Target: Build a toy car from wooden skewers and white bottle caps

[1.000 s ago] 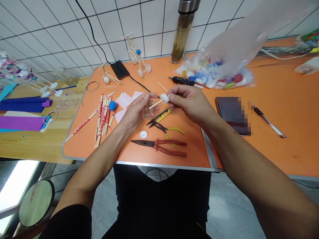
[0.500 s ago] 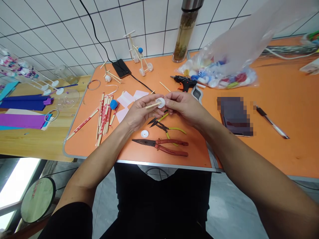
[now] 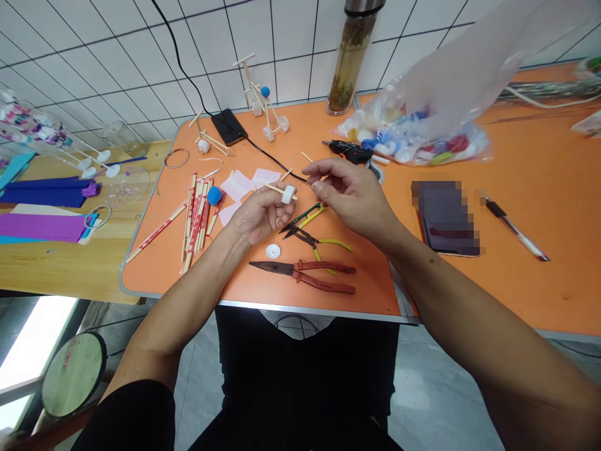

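Note:
My left hand (image 3: 260, 214) is closed on a thin wooden stick (image 3: 272, 187) that passes through a white bottle cap (image 3: 288, 193); the cap sits at my fingertips above the orange table (image 3: 328, 128). My right hand (image 3: 351, 193) hovers just right of the cap and no longer touches it. Its thumb and forefinger are pinched together, perhaps on a tiny tan piece that I cannot make out. Under both hands lie yellow-handled snips (image 3: 305, 218), a second white cap (image 3: 273, 251) and red-handled pliers (image 3: 307, 276).
Wrapped chopsticks (image 3: 196, 216) and a blue ball (image 3: 214, 195) lie to the left, pink paper (image 3: 239, 184) behind. A glue gun (image 3: 348, 150), a bag of caps (image 3: 413, 134), a stick cart model (image 3: 263, 113), a bottle (image 3: 351, 59), a phone (image 3: 446, 216) and a pen (image 3: 515, 228) are around.
My right hand has let go of the white cap and drawn back to the right. My left hand has lowered the stick and cap slightly to the left.

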The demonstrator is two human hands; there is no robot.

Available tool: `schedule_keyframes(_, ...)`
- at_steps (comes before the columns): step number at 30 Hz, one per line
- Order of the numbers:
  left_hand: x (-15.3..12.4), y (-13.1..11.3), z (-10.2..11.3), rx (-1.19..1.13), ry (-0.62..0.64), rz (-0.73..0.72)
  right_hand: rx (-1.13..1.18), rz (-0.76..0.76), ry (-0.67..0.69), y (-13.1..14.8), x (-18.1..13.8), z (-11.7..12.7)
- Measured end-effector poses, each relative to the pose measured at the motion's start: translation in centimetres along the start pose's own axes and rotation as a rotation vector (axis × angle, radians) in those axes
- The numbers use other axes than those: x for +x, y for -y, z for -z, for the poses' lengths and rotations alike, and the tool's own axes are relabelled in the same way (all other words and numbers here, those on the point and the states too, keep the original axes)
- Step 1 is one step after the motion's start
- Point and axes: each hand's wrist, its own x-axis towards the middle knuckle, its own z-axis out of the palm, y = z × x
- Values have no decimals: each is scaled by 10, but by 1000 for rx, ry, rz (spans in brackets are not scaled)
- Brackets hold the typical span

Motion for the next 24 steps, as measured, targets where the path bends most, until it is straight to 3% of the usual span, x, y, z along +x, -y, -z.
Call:
schedule_keyframes(4, 0, -4, 5, 42, 174, 230, -148, 338, 119, -6, -1, -1)
schedule_keyframes(8, -1, -4, 8, 106, 339, 317, -271, 475, 211, -13, -4, -6)
schedule_keyframes(14, -5, -2, 5, 98, 359, 293, -254, 521, 276, -14, -5, -10)
schedule_keyframes(20, -1, -7, 10, 58, 231, 223, -506, 362, 207, -5, -4, 0)
schedule_keyframes(24, -3, -12, 7, 9, 196, 198, -547, 304, 193, -3, -5, 1)
